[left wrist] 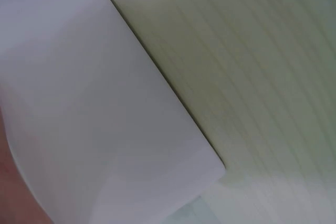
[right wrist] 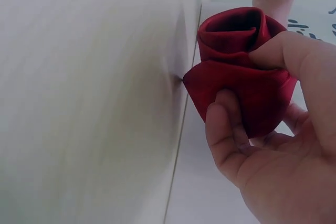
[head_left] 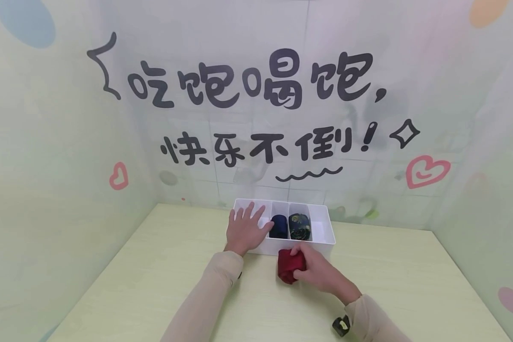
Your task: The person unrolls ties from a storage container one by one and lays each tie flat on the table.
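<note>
My right hand grips a rolled red necktie just in front of a white divided box. In the right wrist view, thumb and fingers close around the red roll, whose coiled end shows at the top. My left hand lies over the box's left end with its fingers spread. Inside the middle compartments sit a rolled navy necktie and a dark patterned necktie roll. The left wrist view mostly shows the box's wall, with a sliver of hand at the left edge.
The box stands on a pale wood-grain table near the back wall. Printed white sheeting with dark lettering encloses the back and sides. A small black object is by the right sleeve.
</note>
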A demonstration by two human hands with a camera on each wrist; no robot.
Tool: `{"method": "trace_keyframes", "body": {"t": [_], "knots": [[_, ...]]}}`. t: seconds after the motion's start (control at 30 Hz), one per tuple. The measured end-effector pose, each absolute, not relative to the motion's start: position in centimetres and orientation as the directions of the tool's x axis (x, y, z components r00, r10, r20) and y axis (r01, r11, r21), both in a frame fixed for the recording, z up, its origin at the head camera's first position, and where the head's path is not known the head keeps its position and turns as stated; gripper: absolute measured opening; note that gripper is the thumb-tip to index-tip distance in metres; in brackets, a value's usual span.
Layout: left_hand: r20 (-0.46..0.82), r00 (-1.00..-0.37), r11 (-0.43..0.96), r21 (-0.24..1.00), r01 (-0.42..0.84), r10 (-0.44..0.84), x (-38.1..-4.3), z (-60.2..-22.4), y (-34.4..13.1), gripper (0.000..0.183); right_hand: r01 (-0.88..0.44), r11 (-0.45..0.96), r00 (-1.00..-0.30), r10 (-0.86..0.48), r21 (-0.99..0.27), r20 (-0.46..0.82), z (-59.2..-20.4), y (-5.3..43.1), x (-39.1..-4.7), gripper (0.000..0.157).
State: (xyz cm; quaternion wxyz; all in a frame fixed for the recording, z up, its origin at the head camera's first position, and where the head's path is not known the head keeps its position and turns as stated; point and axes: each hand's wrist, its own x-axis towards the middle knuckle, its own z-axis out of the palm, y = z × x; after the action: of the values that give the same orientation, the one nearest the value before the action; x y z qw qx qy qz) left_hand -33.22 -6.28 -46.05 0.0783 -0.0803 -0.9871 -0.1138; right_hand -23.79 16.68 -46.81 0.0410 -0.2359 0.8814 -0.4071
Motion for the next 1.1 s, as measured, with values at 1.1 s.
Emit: {"method": "trace_keyframes", "body": {"t": [1.1], "knots": [[0.324,-0.933,0.939,0.246,0.241,0.155,-33.02,-45.97,-6.19,0.070,-0.295,0.653,-0.928,-0.371,-0.698,0.045,-46.89,16.06,-23.34,0.033]]}}
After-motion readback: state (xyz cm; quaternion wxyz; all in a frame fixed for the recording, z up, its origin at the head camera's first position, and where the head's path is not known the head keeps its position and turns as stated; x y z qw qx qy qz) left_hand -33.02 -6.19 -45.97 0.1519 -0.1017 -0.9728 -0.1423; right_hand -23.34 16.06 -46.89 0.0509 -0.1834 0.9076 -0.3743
